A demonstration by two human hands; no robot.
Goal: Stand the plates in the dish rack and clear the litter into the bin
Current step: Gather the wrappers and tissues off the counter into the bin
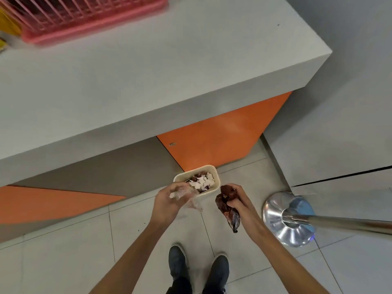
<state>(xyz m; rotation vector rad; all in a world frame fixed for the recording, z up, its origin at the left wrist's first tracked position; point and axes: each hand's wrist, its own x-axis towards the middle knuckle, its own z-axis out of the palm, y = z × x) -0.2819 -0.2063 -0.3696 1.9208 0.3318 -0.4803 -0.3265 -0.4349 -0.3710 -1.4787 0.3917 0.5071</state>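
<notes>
A small cream bin stands on the floor against the orange counter base, holding white paper scraps and dark wrappers. My left hand hovers at the bin's near left corner and holds a crumpled clear plastic wrapper. Just right of the bin, my right hand grips a dark brown foil wrapper that hangs down from the fist. A pink dish rack sits at the far left of the grey counter; no plates show in it from here.
The grey counter overhangs an orange and grey base. A chrome stanchion base with its pole stands on the tiles to the right. My two dark shoes are below the hands. Something yellow lies at the far left edge.
</notes>
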